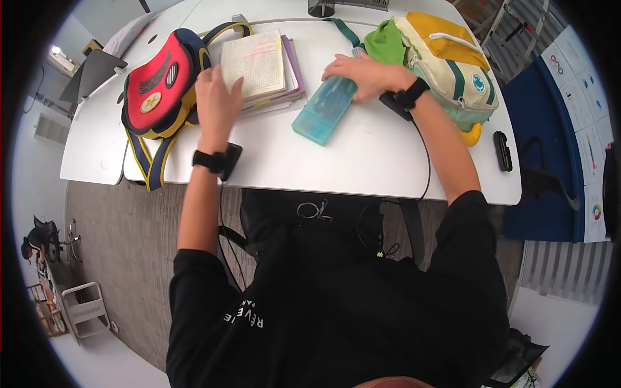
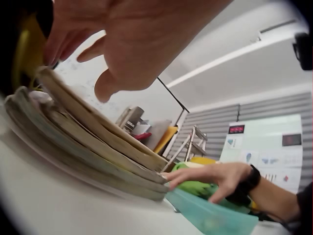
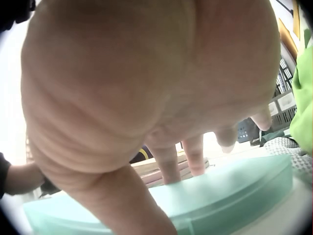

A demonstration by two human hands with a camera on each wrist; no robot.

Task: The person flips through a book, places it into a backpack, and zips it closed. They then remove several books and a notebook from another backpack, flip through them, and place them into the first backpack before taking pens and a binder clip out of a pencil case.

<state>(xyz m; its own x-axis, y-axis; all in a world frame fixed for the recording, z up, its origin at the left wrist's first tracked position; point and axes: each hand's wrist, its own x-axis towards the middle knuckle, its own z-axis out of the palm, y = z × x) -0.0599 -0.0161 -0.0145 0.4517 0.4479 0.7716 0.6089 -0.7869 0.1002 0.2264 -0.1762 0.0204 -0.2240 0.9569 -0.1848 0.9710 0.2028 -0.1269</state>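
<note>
A translucent teal case (image 1: 321, 118) lies on the white table, with my right hand (image 1: 370, 76) over its far end. In the right wrist view this hand (image 3: 151, 88) spans the case (image 3: 234, 196), fingers extended and thumb at the near side. My left hand (image 1: 217, 107) is raised between the red backpack (image 1: 157, 87) and a stack of books and notebooks (image 1: 253, 68). The left wrist view has its fingers (image 2: 93, 49) loosely spread above the stack (image 2: 98, 142), holding nothing. Whether they touch the backpack is hidden.
A cream, yellow and green backpack (image 1: 453, 71) stands at the right, with green cloth (image 1: 386, 42) beside it. A black object (image 1: 502, 151) lies near the table's right edge. At the back are a dark mesh holder (image 1: 321, 8) and a tray. Cables hang from both wrists.
</note>
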